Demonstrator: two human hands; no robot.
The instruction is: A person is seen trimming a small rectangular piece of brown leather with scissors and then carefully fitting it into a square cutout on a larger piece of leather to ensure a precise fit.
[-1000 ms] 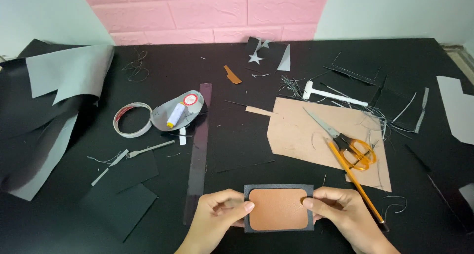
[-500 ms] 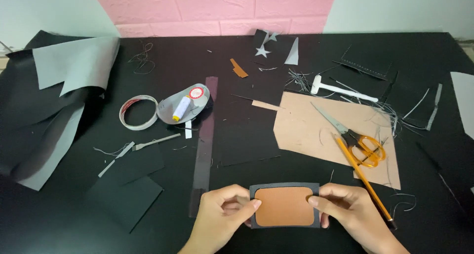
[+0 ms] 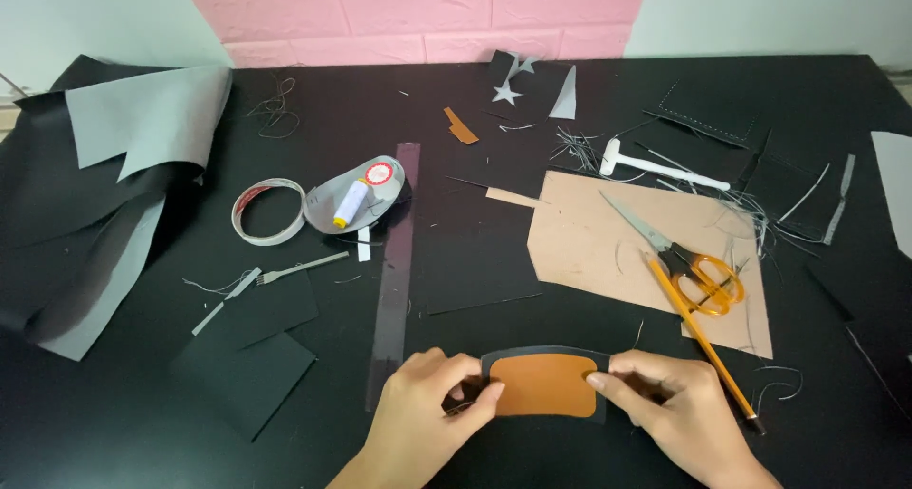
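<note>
— Left hand: pinching the left edge of the brown patch on black backing, down at six o'clock. Bent up in the middle, likely from the squeeze.

— Right hand: pinching the right edge. Fingertips partly hidden behind it. Pencil and scissors waiting at three o'clock.

The scissors and pencil lie on the paper sheet, right of the ruler.
</note>
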